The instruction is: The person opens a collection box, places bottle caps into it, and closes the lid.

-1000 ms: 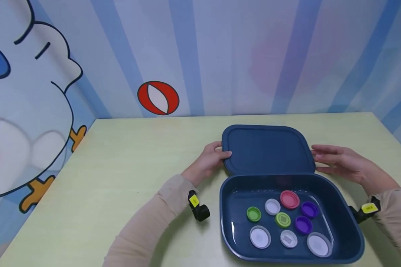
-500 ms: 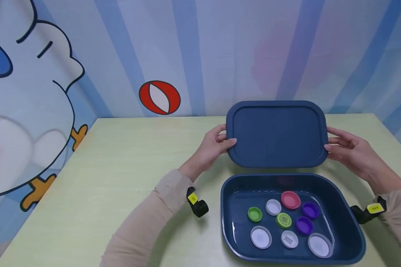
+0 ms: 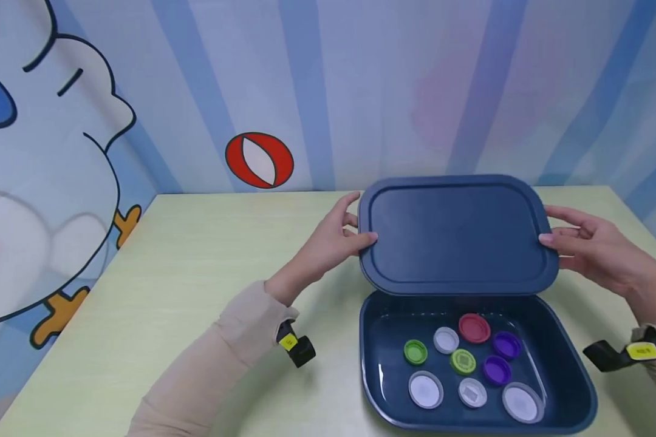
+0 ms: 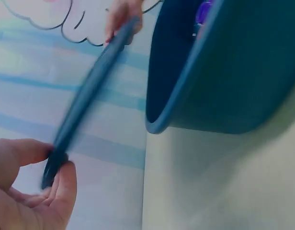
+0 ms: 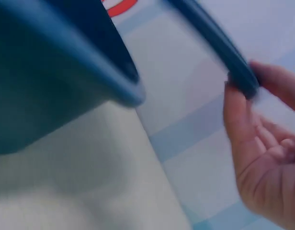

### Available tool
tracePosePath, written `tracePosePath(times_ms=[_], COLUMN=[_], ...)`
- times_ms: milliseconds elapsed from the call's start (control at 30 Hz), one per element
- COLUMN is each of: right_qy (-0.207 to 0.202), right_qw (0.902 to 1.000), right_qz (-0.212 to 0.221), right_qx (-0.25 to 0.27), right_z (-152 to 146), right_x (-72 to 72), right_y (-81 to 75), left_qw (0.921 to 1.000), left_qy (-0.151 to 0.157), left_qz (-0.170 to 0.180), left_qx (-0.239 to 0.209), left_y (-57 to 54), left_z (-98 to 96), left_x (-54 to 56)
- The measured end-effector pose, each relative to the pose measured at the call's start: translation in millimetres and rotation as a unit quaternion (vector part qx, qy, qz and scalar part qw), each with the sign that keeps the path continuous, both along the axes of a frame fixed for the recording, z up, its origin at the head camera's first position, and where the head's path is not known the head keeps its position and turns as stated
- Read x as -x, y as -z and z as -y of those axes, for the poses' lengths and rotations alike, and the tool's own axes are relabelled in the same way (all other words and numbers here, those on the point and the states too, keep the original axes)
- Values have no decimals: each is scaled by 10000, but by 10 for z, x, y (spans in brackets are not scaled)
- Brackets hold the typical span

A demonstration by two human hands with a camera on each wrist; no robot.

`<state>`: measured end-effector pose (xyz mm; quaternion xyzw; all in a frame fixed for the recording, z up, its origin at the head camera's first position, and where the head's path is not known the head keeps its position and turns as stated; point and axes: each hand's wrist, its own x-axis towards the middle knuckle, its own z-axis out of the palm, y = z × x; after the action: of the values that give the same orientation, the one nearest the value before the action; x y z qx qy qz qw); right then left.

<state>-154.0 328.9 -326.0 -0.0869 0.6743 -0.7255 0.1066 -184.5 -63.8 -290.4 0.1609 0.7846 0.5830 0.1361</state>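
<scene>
A dark blue rectangular lid with rounded corners is held up, tilted, at the far side of a matching box. My left hand pinches the lid's left edge, thumb on the near face. At the opposite edge my right hand pinches it the same way. Both wrist views show the lid edge-on and apart from the box. Inside the box lie several round bottle caps: a red cap, purple caps such as this purple cap, a green cap and a white cap.
The box stands on a pale yellow-green table, right of its middle. Behind the table rises a blue striped wall with a printed red ball. A cartoon figure is printed at the left.
The right hand has taken hold of the lid's right edge. The lid rose from behind the box, then came nearer and lower, over the box's far rim.
</scene>
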Motion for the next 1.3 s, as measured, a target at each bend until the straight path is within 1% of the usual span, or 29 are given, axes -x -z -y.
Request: tracePosePath(times_ms=[33, 67, 133, 200, 300, 400, 533, 667, 733, 833, 933, 1033, 1100, 1200, 1300], right_qy=[4, -17, -115, -307, -487, -480, -353, -388, -464, -529, -549, -568, -589, -598, -582], right_qw=[9987, 9949, 9811, 9646, 9497, 9347, 9183, 9071, 9048, 9025, 9019, 9045, 9065, 9084, 9086], right_qz=[119, 235, 446, 602, 772, 804, 753, 723, 727, 785, 860, 864, 835, 781, 725], right_qx=[-501, -984, -1878, -2547, -2996, -3429, -3869, -4128, -4170, -4202, -4197, -4137, -4097, -4064, -4071], right_z=[15, 33, 80, 141, 214, 259, 292, 318, 329, 340, 352, 359, 363, 371, 382], right_x=[-31, -68, -154, -236, -348, -449, -586, -716, -778, -862, -932, -996, -1038, -1101, -1157], right_y=[-31, -57, -97, -110, -114, -136, -133, -92, -66, -38, -22, -24, -26, -29, -19], left_qw=[9998, 9993, 9971, 9936, 9854, 9751, 9679, 9618, 9601, 9609, 9624, 9626, 9622, 9605, 9588], left_qy=[-11, 2, 111, 261, 485, 612, 705, 852, 922, 1001, 1035, 1047, 1056, 1103, 1155], left_qz=[72, 127, 185, 192, 89, -47, -74, -130, -166, -114, 8, 66, 1, -209, -380], left_qx=[163, 343, 730, 1079, 1631, 2132, 2410, 2597, 2634, 2579, 2512, 2499, 2510, 2546, 2568], left_y=[-10, -17, 4, 46, 109, 124, 147, 177, 192, 213, 225, 223, 216, 205, 197], left_z=[17, 32, 60, 81, 98, 91, 81, 84, 92, 110, 130, 141, 149, 160, 177], left_x=[-39, -82, -171, -265, -397, -501, -585, -639, -657, -672, -683, -702, -719, -746, -775])
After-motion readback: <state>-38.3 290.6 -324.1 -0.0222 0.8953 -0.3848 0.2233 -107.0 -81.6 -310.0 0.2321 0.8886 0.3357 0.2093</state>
